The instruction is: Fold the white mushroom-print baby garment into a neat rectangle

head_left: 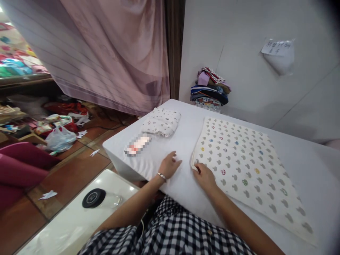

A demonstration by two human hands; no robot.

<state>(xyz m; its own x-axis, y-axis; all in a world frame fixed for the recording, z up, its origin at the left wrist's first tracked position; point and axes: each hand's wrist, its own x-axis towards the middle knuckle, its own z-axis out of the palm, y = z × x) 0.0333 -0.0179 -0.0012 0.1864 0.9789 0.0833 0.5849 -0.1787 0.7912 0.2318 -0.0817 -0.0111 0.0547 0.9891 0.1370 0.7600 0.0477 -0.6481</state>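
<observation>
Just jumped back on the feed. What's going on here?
The person's right hand is at the left edge of a mushroom-print cloth, which lies flat on a white-covered surface; how firmly it grips is unclear. The left hand holds nothing, its fingers spread apart over the white cover. Farther left lie a folded patterned cloth and a pixelated item that I can't identify.

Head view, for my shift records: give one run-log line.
left hand: open, empty | right hand: at corner of mushroom-print cloth | folded cloth: on white table
</observation>
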